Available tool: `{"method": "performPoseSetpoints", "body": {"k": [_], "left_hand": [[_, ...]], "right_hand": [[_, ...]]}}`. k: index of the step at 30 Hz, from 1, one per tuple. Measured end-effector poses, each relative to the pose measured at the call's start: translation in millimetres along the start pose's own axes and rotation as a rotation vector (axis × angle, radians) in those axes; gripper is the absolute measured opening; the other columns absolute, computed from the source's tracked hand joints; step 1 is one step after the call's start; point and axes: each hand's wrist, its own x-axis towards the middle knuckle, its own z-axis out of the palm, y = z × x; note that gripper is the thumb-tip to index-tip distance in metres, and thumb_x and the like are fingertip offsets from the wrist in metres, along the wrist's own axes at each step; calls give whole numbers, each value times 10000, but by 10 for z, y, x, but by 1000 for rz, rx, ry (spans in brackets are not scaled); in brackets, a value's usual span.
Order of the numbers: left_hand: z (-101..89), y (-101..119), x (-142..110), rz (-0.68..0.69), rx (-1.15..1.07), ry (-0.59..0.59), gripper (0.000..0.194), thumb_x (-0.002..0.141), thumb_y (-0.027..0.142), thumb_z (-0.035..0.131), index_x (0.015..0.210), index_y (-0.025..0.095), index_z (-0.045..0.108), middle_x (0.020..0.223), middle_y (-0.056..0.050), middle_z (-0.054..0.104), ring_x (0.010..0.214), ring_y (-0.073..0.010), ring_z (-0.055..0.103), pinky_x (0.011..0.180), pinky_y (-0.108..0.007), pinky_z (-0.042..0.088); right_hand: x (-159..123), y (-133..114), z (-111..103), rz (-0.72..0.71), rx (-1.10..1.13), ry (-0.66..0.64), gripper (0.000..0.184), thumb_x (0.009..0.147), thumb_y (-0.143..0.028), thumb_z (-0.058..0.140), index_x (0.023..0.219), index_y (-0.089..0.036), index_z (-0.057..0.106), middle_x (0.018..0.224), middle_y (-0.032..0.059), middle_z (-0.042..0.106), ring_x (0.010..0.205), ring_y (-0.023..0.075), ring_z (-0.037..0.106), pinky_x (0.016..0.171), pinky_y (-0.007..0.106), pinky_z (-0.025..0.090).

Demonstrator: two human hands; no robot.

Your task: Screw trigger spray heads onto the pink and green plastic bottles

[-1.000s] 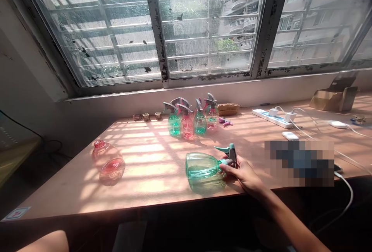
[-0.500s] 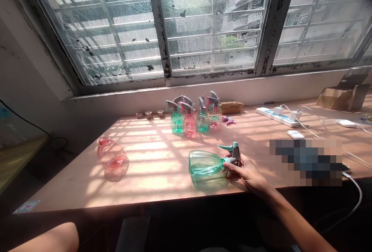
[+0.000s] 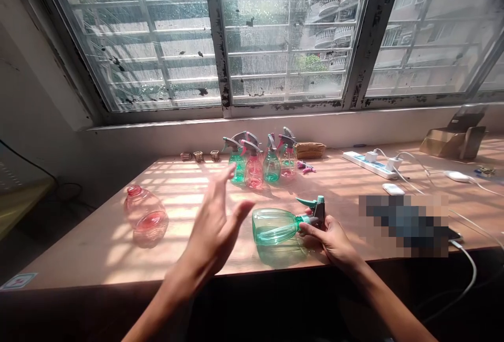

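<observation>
A clear green spray bottle (image 3: 274, 224) lies tipped on its side, its base toward the left. My right hand (image 3: 334, 238) is closed around its neck and dark grey spray head (image 3: 319, 211), which has a mint trigger. Left of the bottle, my left hand (image 3: 216, 221) is raised over the table with fingers apart, touching nothing. Farther left lies a pink bottle (image 3: 145, 210) without a spray head, leaning over. Behind my hands stands a group of several green and pink spray bottles (image 3: 254, 168), each with its spray head on.
Along the wall side are small brown cubes (image 3: 198, 156), a brown woven case (image 3: 310, 150) and small purple-pink clippers (image 3: 306, 167). To the right lie a white power strip (image 3: 370, 165) with cables, a blurred-out dark device (image 3: 409, 226) and a cardboard box (image 3: 452, 141). The table's (image 3: 90, 266) front edge runs below my hands.
My left hand has come up from the lower left to beside the green bottle, fingers spread. My right hand keeps its hold on the bottle; the view has shifted slightly.
</observation>
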Motion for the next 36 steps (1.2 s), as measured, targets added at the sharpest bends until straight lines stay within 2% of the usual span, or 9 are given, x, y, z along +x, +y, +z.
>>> {"method": "performPoseSetpoints", "body": {"k": [4,8,12,16,19,24,27,32,36], "left_hand": [[461,-213,-121,-248,-80,-348,804,968,675,567,1617,241,371,1657,-176,443,1545,-433,365,1231,-648,313],[736,-387,-294,-219,-151,-340,675,1044,589,451,1619,250,353,1606,-148,516,1525,-363,420,1251,-596,312],[762,-481,-388,-191,-281,-317,848,978,462,624,1667,255,176,1694,-160,378,1547,-344,398,1269,-550,320],[773,-573,-419,-111,-434,-276,987,855,310,777,1643,371,185,1692,-121,332,1450,-330,523,1208,-528,437],[787,-637,-421,-98,-438,-267,1059,813,324,820,1644,373,166,1644,-131,333,1481,-341,472,1162,-518,492],[791,-680,-408,-69,-338,-279,941,840,340,812,1617,296,283,1637,-143,344,1556,-343,356,1265,-513,346],[775,-644,-416,-65,-364,-312,944,918,375,747,1658,326,162,1642,-126,404,1505,-304,455,1234,-488,402],[721,-568,-422,-174,-399,-384,995,945,467,716,1689,262,88,1678,-158,413,1552,-345,383,1293,-575,248],[748,-598,-415,-154,-493,-378,910,951,463,716,1679,287,198,1645,-143,470,1481,-351,495,1253,-539,358]], "right_hand": [[-11,-23,19,5,26,7,578,634,-405,1015,1121,-220,766,730,-6,738,699,215,699,638,320,517],[7,-18,13,44,48,18,541,603,-411,1024,1048,-200,798,739,25,776,662,226,703,609,335,522],[45,12,-8,31,66,21,492,575,-437,1030,933,-215,775,778,17,785,669,221,720,689,376,593],[36,25,-9,47,54,-25,514,569,-464,1025,884,-223,698,661,-21,724,528,192,671,532,336,562],[-6,11,15,50,39,-73,515,611,-496,997,915,-235,673,584,-55,655,480,172,617,474,314,535],[-48,-15,51,1,24,-112,462,705,-498,946,962,-247,655,536,-76,597,468,152,555,466,298,515],[-43,-22,46,6,18,-113,477,715,-517,938,977,-244,647,571,-53,642,493,167,585,475,306,525],[-39,-36,55,-30,41,-119,455,725,-514,934,907,-237,622,569,-53,643,466,151,571,452,285,515],[-30,-46,84,-38,65,-75,482,688,-530,953,864,-222,627,582,-52,637,468,137,569,430,257,512]]}}
